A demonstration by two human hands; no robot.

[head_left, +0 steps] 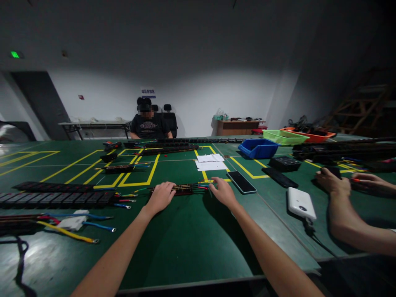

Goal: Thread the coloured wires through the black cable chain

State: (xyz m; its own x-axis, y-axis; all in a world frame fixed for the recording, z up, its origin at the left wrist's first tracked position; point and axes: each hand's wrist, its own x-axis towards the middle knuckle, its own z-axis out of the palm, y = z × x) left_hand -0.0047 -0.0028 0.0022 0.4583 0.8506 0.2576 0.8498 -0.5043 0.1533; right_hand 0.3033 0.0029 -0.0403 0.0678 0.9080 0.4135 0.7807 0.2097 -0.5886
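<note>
My left hand (161, 196) and my right hand (223, 192) rest on the two ends of a short black strip (187, 188) with yellow lines and coloured wires at its ends. It lies flat on the green table (185, 239). Both hands have fingers curled over the strip's ends. A black phone (241, 182) lies just right of my right hand.
Long black strips (58, 199) and loose coloured wires (77, 229) lie at left. White papers (210, 162), a blue bin (258, 148), green and orange trays (286, 136) sit further back. A co-worker's hands (332, 181) are at right by a white power bank (301, 203). Another person (150, 121) sits across.
</note>
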